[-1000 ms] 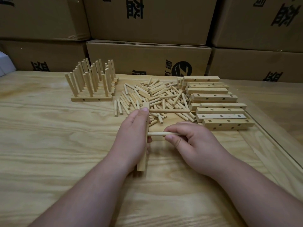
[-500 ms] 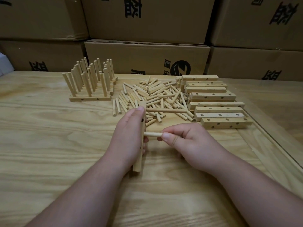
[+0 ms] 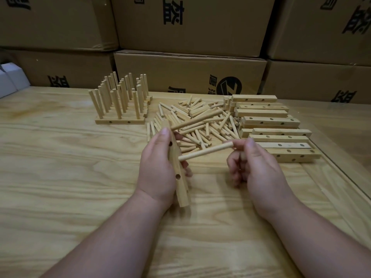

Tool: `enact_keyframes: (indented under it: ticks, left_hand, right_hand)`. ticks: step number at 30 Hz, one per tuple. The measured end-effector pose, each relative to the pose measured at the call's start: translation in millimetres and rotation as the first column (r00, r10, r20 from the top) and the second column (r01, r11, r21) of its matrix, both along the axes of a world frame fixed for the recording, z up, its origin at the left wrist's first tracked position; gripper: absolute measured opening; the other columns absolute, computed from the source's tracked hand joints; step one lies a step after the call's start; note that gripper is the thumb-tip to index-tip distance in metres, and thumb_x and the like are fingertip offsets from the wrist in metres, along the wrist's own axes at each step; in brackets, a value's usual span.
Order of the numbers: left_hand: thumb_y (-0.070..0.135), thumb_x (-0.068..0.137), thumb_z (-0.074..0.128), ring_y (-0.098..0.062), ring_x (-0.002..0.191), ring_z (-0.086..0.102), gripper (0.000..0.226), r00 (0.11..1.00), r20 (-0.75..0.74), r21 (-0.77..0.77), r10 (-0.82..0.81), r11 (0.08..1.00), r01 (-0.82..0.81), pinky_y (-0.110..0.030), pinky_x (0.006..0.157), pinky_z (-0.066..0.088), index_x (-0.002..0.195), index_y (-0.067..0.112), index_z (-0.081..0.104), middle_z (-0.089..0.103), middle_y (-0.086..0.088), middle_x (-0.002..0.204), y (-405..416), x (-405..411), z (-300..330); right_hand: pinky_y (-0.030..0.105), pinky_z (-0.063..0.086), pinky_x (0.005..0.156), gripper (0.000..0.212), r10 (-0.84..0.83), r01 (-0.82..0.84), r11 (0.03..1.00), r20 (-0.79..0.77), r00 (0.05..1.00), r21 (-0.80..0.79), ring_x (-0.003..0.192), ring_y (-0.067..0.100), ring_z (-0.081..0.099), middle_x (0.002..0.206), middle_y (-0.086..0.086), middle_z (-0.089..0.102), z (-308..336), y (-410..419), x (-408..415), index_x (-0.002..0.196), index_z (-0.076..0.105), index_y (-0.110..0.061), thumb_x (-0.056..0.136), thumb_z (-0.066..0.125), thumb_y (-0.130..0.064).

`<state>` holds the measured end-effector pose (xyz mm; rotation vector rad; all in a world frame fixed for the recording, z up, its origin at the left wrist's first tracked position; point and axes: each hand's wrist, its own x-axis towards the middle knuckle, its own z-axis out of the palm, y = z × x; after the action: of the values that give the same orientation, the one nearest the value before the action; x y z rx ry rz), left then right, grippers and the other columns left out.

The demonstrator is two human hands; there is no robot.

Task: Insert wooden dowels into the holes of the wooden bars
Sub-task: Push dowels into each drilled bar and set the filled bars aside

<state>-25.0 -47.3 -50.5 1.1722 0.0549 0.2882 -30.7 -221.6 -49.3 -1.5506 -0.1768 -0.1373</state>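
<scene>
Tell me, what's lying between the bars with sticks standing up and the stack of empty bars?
A loose pile of dowels lies on the table between the filled bars and the empty bars, seen in the head view.

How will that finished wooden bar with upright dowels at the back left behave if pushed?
The finished wooden bar with upright dowels probably slides stiffly, lying flat on the wooden table. Tall pegs might make it tip if pushed high.

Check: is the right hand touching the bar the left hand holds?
Apart. The head view shows the right hand on the far end of a dowel, with bare table between it and the bar in the left hand.
</scene>
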Motion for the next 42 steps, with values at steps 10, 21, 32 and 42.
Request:
enact_keyframes:
  ticks: [10,21,32,42]
  left_hand:
    - [0.052,0.091,0.044,-0.007,0.065,0.066,0.039,0.993,0.038,0.117,0.113,0.986,-0.117,-0.023,0.052,0.053,0.076,0.03,0.073,0.066,0.009,0.065,-3,3,-2]
    - [0.047,0.097,0.041,-0.005,0.058,0.059,0.04,0.985,0.071,0.236,0.157,0.957,-0.17,-0.02,0.05,0.05,0.087,0.021,0.069,0.06,0.016,0.06,-4,2,0]
    - [0.046,0.105,0.041,-0.003,0.054,0.061,0.043,0.984,-0.033,0.285,0.175,0.945,-0.159,-0.018,0.047,0.049,0.079,0.031,0.071,0.062,0.018,0.059,-3,5,-2]
    - [0.061,0.102,0.04,-0.002,0.057,0.063,0.039,0.982,-0.087,0.256,0.168,0.956,-0.141,-0.017,0.05,0.05,0.095,0.046,0.075,0.069,0.014,0.067,-4,3,1]
  right_hand:
    - [0.023,0.043,0.051,0.043,-0.009,0.012,0.986,0.016,1.0,-0.167,0.056,0.012,0.05,0.064,-0.001,0.056,-5,1,2,0.092,0.071,-0.022,0.098,0.037,-0.048]
    - [0.008,0.041,0.063,0.007,-0.046,0.109,0.853,0.135,0.99,-0.511,0.073,-0.003,0.054,0.082,-0.023,0.06,-8,-3,6,0.093,0.069,-0.038,0.094,0.065,-0.032]
    - [0.029,0.029,0.106,0.02,0.251,-0.035,0.488,0.102,0.963,-0.872,0.115,-0.002,0.037,0.108,-0.026,0.049,-5,-6,1,0.101,0.07,-0.041,0.086,0.067,-0.054]
    - [0.016,0.044,0.057,0.008,0.229,-0.067,0.763,0.171,0.958,-0.643,0.066,0.005,0.055,0.08,-0.012,0.063,-5,-4,-4,0.091,0.064,-0.035,0.096,0.061,-0.029]
